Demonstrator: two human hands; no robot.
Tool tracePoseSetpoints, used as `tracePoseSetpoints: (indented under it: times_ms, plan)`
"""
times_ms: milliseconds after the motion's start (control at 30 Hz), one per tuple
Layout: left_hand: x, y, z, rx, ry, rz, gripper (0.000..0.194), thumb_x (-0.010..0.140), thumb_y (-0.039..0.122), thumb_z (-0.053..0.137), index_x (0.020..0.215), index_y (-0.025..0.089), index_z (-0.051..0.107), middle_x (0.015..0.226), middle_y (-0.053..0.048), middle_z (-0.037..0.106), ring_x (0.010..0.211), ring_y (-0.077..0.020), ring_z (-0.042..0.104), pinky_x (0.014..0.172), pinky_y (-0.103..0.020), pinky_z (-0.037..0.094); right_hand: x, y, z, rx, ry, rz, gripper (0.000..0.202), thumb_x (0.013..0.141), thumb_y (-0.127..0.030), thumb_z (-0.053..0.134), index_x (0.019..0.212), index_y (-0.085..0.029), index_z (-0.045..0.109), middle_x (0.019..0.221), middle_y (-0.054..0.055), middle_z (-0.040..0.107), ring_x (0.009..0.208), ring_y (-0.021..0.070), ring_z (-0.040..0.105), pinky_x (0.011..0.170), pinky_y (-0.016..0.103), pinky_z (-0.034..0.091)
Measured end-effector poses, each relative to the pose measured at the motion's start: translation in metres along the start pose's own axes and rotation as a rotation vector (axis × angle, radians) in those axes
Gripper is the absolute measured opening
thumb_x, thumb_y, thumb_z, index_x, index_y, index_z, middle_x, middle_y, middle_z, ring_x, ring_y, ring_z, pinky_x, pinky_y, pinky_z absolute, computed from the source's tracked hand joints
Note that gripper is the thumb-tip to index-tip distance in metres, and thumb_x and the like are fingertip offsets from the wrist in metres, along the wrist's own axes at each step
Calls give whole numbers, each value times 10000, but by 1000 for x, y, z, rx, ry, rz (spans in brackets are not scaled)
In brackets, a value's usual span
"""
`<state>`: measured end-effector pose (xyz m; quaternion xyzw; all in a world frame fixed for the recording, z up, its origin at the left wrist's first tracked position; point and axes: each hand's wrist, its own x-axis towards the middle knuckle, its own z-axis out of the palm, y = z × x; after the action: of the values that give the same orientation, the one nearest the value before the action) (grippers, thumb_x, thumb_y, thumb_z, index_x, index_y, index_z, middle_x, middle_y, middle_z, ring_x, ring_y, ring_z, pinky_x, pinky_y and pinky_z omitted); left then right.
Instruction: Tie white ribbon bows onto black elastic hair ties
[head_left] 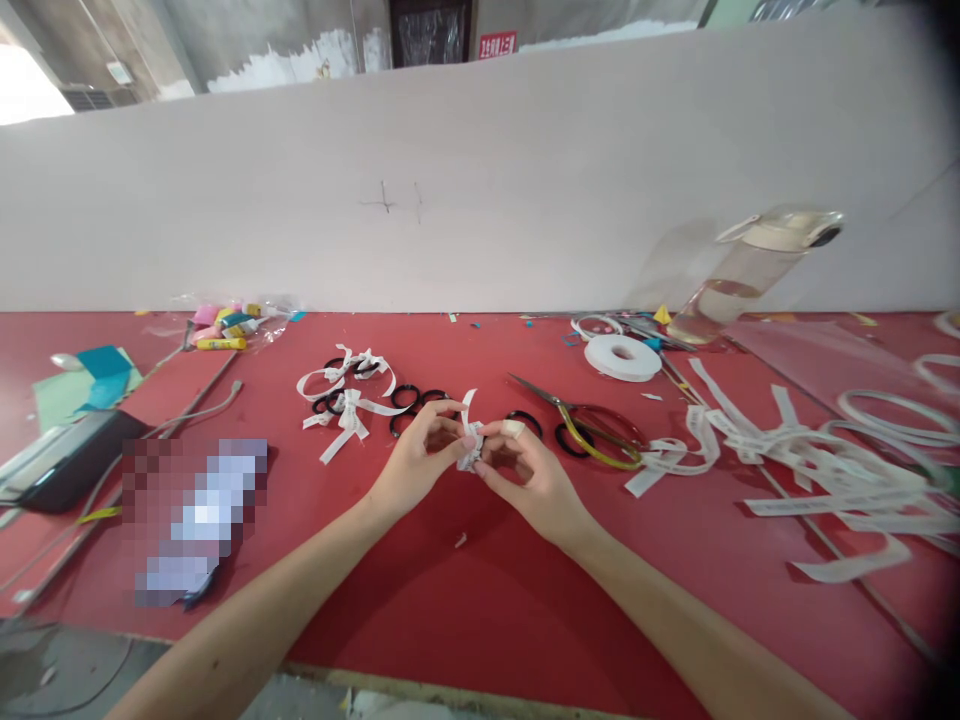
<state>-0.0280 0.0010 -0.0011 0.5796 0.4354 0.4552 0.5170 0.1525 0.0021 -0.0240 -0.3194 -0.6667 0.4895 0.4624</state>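
Note:
My left hand and my right hand meet over the middle of the red table, fingers closed on a short white printed ribbon. The ribbon is bunched between the fingertips, and one end sticks up. A pale wrap sits on a finger of my right hand. Close beyond the hands lie several black elastic hair ties. To their left are white ribbon bows with black hair ties. Right of my right hand, scissors with yellowish handles lie with the tips pointing away to the left.
Loose white ribbon strips spread across the right side. Behind the scissors are a white tape roll and a tilted clear bottle. A blurred-out flat object, a dark case and a cable lie left. A pale board stands behind.

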Motion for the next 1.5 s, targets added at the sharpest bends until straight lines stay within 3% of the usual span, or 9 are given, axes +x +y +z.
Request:
tracePoseSetpoints:
  times_ms: [267, 500, 733, 900, 1067, 1333, 1500]
  plan:
    - [3, -1, 1, -121, -7, -30, 443, 830, 306, 697, 1217, 194, 514, 854, -2, 634, 770, -123, 604, 784, -287, 486, 4, -1, 3, 8, 35, 48, 325, 854, -273, 670, 1134, -251, 506, 831, -11, 626, 794, 149, 635, 797, 322, 546]
    - [2, -2, 5, -210, 114, -9, 500, 800, 309, 730, 1232, 213, 496, 864, 6, 612, 848, -142, 611, 833, -299, 488, 5, 0, 4, 161, 85, 148, 311, 834, -373, 700, 1075, -236, 561, 848, 1, 618, 764, 140, 622, 687, 285, 559]
    - [1, 3, -2, -212, -82, -108, 644, 788, 265, 754, 1358, 232, 455, 1012, -29, 657, 1001, -168, 624, 983, -345, 443, 8, -4, 0, 239, 190, 210, 309, 763, -401, 771, 965, -230, 611, 849, 7, 657, 728, 149, 649, 683, 309, 593]
    - [2, 7, -6, -153, -110, -146, 612, 806, 275, 726, 1363, 230, 476, 1016, -47, 671, 913, -165, 639, 851, -316, 496, 9, -3, -1, 257, 188, 243, 289, 750, -422, 781, 917, -227, 647, 823, -4, 671, 665, 139, 642, 701, 323, 582]
    - [3, 4, -7, -85, -116, -38, 675, 820, 249, 720, 1421, 252, 413, 953, -28, 673, 915, -161, 656, 895, -335, 506, 9, 3, -3, 301, 152, 235, 239, 785, -430, 758, 871, -224, 672, 825, 0, 689, 659, 132, 638, 703, 310, 560]
    - [4, -1, -6, 2, -34, 61, 528, 806, 261, 730, 1290, 207, 528, 862, -2, 622, 819, -135, 631, 822, -301, 516, 8, -2, -2, 308, 134, 194, 249, 763, -411, 779, 899, -232, 675, 858, 1, 668, 729, 148, 646, 764, 341, 577]
    - [-2, 8, -3, 324, 92, 241, 314, 859, 223, 664, 1168, 231, 607, 885, -7, 654, 924, -159, 627, 936, -330, 464, 8, -6, 1, 241, 178, 171, 261, 735, -414, 800, 827, -238, 631, 790, -11, 643, 745, 160, 654, 793, 350, 577]
